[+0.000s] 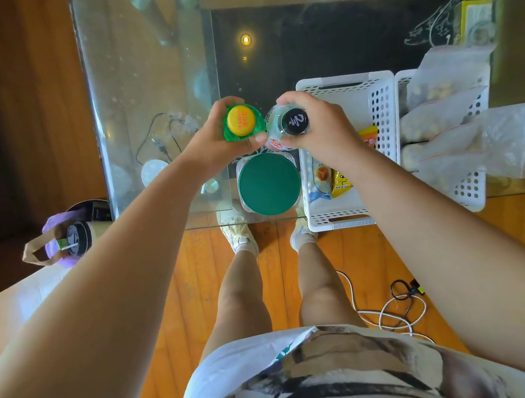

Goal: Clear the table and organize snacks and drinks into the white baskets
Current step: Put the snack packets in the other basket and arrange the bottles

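Note:
My left hand (211, 145) grips a green bottle with a yellow cap (241, 120), seen from above over the glass table (146, 79). Right beside it, my right hand (319, 131) holds a clear bottle with a black cap (293, 121). The two bottles almost touch. Just right of my hands stands a white basket (380, 104) with several snack packets (337, 180) inside. A second white basket (472, 186) further right holds clear plastic bags of snacks (471, 138).
A jar with a round dark green lid (269, 184) stands at the table's near edge below my hands. A yellow box (476, 17) sits at the far right. A cup in a bag (74, 235) rests left of the table. Cables (396, 312) lie on the wooden floor.

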Demonstrator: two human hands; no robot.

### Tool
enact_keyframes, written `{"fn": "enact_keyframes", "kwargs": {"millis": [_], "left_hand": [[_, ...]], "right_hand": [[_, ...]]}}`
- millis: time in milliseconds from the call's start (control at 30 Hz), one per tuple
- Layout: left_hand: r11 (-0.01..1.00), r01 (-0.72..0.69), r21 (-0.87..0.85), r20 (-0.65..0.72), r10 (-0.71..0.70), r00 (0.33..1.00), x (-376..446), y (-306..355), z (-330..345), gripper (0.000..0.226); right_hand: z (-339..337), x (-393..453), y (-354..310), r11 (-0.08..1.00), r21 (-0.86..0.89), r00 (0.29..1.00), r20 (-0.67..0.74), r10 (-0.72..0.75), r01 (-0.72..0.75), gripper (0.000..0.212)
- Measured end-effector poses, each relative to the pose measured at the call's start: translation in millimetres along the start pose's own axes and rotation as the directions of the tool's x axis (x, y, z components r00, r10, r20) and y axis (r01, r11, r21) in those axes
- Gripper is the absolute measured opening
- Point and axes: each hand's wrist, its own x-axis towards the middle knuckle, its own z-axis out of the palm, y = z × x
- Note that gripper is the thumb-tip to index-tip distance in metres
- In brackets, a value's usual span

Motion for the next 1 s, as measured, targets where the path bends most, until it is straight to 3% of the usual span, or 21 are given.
{"fn": "enact_keyframes", "kwargs": {"millis": [467, 633, 700, 767, 833, 1000], "left_hand": [[0.999, 0.03, 0.027, -0.037, -0.029, 0.999, -7, 2, 9, 0.071], [0.989, 0.108, -0.098, -0.113, -0.119, 0.986, -13, -6, 12, 0.1], [0.972, 0.221, -0.082, -0.133, -0.231, 0.964, -18, -16, 21, 0.106], [0.922, 0.385, -0.047, -0.078, -0.388, 0.919, -27, -28, 32, 0.094], [0.882, 0.458, -0.112, 0.015, -0.46, 0.888, -36, -37, 42, 0.075], [0.873, 0.404, -0.274, 0.01, -0.417, 0.909, -39, -42, 46, 0.06]], "right_hand": [[-1, 1, 3, 1.0, -0.002, 0.999, 0.033, 0.006, -0.006, 0.056], [0, 2, 4, 1.0, 0.004, 1.0, 0.031, 0.002, -0.002, 0.055], [0, 2, 5, 1.0, 0.012, 1.0, 0.028, 0.004, -0.004, 0.055], [0, 2, 7, 1.0, 0.011, 1.0, 0.026, 0.002, -0.002, 0.055], [1, 3, 8, 1.0, 0.01, 1.0, 0.018, -0.005, 0.004, 0.055], [4, 1, 9, 1.0, 0.009, 1.0, 0.01, -0.016, 0.016, 0.054]]}}
